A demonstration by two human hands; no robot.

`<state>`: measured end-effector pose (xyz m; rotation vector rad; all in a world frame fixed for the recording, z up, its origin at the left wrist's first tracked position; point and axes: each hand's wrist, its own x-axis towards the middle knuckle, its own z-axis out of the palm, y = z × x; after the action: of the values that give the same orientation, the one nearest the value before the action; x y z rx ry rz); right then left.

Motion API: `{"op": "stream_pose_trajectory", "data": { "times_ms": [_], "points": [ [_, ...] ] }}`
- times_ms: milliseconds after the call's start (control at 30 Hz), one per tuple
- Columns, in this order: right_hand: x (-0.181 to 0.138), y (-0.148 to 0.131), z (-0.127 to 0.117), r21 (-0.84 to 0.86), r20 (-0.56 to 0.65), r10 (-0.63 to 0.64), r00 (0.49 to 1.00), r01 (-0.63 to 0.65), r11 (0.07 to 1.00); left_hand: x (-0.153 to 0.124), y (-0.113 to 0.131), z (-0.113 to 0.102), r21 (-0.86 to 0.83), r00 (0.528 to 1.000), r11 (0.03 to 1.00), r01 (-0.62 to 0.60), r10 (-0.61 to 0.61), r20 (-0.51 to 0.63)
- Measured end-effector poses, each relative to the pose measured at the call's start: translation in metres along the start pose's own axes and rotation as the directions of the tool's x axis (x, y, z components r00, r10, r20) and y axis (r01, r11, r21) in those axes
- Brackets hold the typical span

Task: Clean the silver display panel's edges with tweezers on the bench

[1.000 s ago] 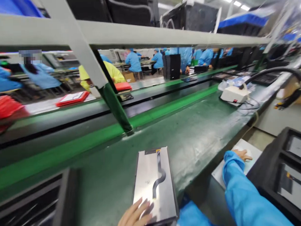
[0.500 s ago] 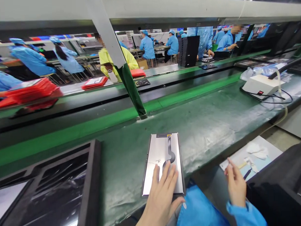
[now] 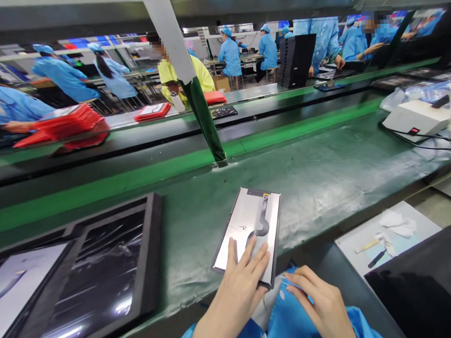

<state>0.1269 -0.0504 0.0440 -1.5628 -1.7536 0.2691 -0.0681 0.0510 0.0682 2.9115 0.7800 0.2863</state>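
A flat display panel [image 3: 232, 213] lies at the front edge of the green bench, its silvery back facing up. A dark curved flex cable [image 3: 263, 227] with a yellow-framed end runs down that back. My left hand [image 3: 240, 282] rests on the panel's near part, fingers spread; its thumb is at the near edge, partly hidden. Close to the panel's lower right corner, my right hand [image 3: 321, 301] pinches thumb and fingertips together. Something thin and pale shows at those fingertips, too small to name.
Left on the bench is a black foam tray [image 3: 150, 250] holding dark glossy film and another panel [image 3: 32, 269]. A white device [image 3: 416, 118] with a hose stands far right. Below it, a white board [image 3: 356, 248] carries small tools and cloths. A green-wrapped post [image 3: 205, 120] rises behind.
My right hand has come left from beside the white board to the panel's near corner, its fingers now pinched. The panel has turned slightly clockwise under my left hand. The view has shifted.
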Motion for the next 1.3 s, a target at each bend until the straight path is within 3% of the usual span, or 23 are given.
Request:
{"op": "stream_pose_trajectory", "data": {
  "times_ms": [233,767,1300],
  "points": [
    [0.0045,0.0006,0.0059,-0.026,0.064,-0.006,0.998,0.008,1.0,-0.0013,0.0001,0.0004,-0.069,1.0,0.997,0.022,-0.022,0.008],
    [0.0077,-0.0027,0.0047,-0.01,0.042,-0.009,0.999,0.009,1.0,-0.0007,0.0,-0.0069,-0.151,0.996,0.988,0.045,-0.033,0.078],
    [0.0093,-0.0029,0.0036,-0.001,0.065,-0.001,0.998,0.002,1.0,-0.0016,-0.0018,-0.0045,-0.167,0.999,0.986,0.021,-0.016,0.035]
  ]
}}
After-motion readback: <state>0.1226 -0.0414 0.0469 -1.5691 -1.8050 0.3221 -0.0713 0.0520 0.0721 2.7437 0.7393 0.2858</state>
